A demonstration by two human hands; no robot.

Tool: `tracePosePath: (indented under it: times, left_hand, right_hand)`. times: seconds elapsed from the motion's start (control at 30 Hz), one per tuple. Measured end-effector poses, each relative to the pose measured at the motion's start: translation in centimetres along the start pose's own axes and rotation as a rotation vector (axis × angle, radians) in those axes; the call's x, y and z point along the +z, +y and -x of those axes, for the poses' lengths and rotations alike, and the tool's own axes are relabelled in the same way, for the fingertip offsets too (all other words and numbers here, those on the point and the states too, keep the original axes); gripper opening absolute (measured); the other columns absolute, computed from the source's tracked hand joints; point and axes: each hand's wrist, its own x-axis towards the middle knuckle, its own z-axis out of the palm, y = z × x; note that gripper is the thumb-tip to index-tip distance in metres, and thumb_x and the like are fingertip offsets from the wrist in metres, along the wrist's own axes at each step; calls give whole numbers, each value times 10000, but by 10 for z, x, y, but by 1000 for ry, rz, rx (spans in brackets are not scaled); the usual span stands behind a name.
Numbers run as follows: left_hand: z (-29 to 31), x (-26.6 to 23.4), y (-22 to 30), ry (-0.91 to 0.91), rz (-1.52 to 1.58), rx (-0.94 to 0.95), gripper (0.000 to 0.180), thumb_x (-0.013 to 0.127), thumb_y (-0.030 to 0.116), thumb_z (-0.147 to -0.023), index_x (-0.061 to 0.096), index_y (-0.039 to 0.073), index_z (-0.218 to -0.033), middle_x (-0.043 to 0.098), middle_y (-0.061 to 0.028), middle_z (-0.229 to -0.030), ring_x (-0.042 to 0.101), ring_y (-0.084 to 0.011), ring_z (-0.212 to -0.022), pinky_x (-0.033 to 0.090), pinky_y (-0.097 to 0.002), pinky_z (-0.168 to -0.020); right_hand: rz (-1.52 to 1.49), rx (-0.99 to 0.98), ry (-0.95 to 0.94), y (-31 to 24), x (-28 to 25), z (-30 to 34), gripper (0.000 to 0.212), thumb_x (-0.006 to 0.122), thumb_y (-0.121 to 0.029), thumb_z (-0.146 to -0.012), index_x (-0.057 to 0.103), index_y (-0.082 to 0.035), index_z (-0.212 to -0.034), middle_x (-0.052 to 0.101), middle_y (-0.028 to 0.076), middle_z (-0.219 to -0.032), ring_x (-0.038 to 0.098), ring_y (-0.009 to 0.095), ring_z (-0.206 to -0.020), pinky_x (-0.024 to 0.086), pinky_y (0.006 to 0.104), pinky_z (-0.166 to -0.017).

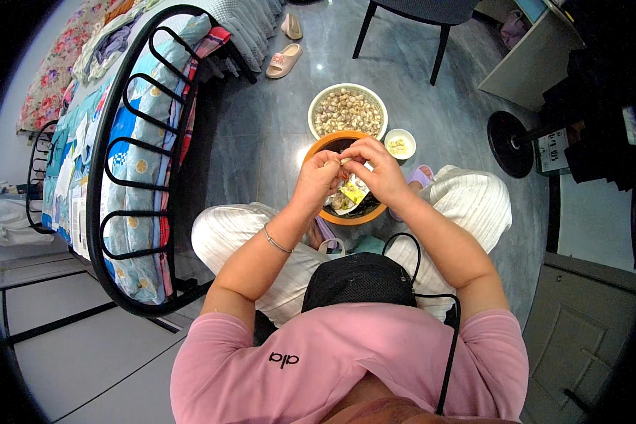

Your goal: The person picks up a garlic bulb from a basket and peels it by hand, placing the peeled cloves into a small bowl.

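My left hand (321,174) and my right hand (373,167) meet over an orange-rimmed bin (353,221). Both have their fingertips pinched around a small pale, clove-like piece (344,161), partly covered by the fingers; its exact kind is unclear. Inside the bin lie a yellow-and-white wrapper (353,192) and some scraps. Just beyond the bin stands a large pale bowl (311,115) full of small brown-and-cream pieces (348,113). To its right, a small white bowl (411,148) holds several pale yellow pieces (397,146).
A black metal bed frame (109,159) with patterned bedding rises at my left. Pink slippers (285,61) and a dark chair (424,10) are farther off. At right stands a round black base (510,143) with a pole. A black cable (456,346) runs down my front.
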Motion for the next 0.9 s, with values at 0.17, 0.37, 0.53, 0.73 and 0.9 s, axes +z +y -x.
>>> tracePosePath:
  times: [0.17,0.37,0.53,0.73,0.9]
  left_hand:
    - [-3,-4,-2,-23,38,-20,110,483,143,-869,496,72,-785,480,11,-644,346,-36,-450,251,-172,-388]
    - [-3,-4,-2,-11,76,-31,100,510,156,-866,502,77,-804,478,10,-649,362,-37,-465,253,-166,-373]
    - [-3,-4,-2,-12,84,-46,100,505,165,-873,497,89,-809,481,10,-654,364,-36,-475,258,-165,-383]
    - [-5,-8,-6,-21,41,-18,78,497,153,-870,485,102,-812,460,15,-648,359,-44,-482,254,-164,-393]
    - [-10,-9,-10,52,-136,-46,60,510,139,-828,492,83,-812,448,22,-635,357,-40,-480,244,-169,-394]
  right_hand:
    - [-465,334,-44,15,2,2,113,576,-70,-849,600,-31,-953,556,-5,-883,528,79,-790,445,229,-680]
    - [-690,363,-42,19,2,2,156,541,-93,-882,545,-35,-1027,576,22,-956,542,91,-855,450,230,-756]
    - [-782,399,-10,19,0,1,150,504,-88,-899,514,-34,-1038,577,45,-966,551,104,-874,457,244,-789]
    - [-917,434,14,26,-4,2,151,499,-100,-907,506,-36,-1043,569,63,-997,545,110,-874,450,243,-788]
    - [-969,468,34,25,-5,3,168,506,-95,-905,505,-29,-1059,563,71,-1003,543,113,-872,449,243,-788]
